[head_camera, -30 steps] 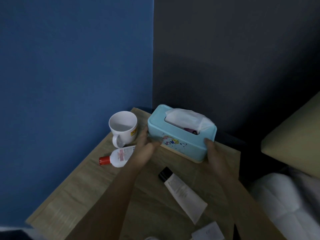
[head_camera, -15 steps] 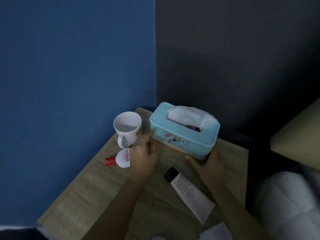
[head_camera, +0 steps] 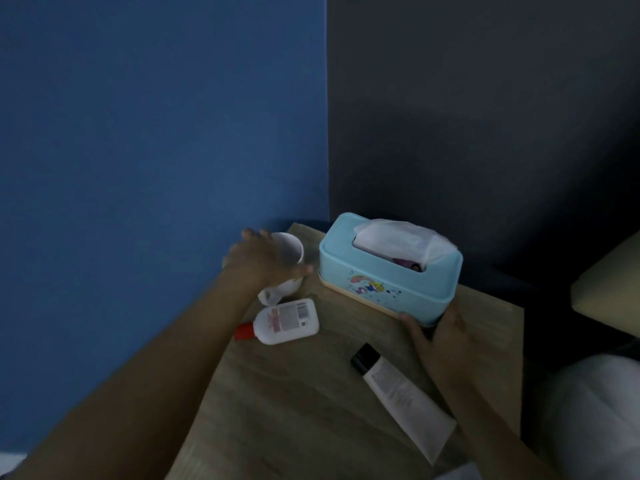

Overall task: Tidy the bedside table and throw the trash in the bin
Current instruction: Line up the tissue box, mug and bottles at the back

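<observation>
Desk point(head_camera: 294, 410): wood, wall corner.
Left hand point(head_camera: 258, 261): over mug point(head_camera: 292, 252) rim, blurred, grip cannot tell.
Right hand point(head_camera: 440, 334): gripping box point(head_camera: 388, 277) corner.
Bottle point(head_camera: 287, 322), tube point(head_camera: 405, 396): lying flat.

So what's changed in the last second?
The left hand let go of the box and moved left over the mug; whether it grips yet is unclear. The right hand slid to the box's near corner and holds it. Bottle and tube stayed put.

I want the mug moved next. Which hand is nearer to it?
Left. The left hand is over the mug; the right hand holds the tissue box corner.
</observation>
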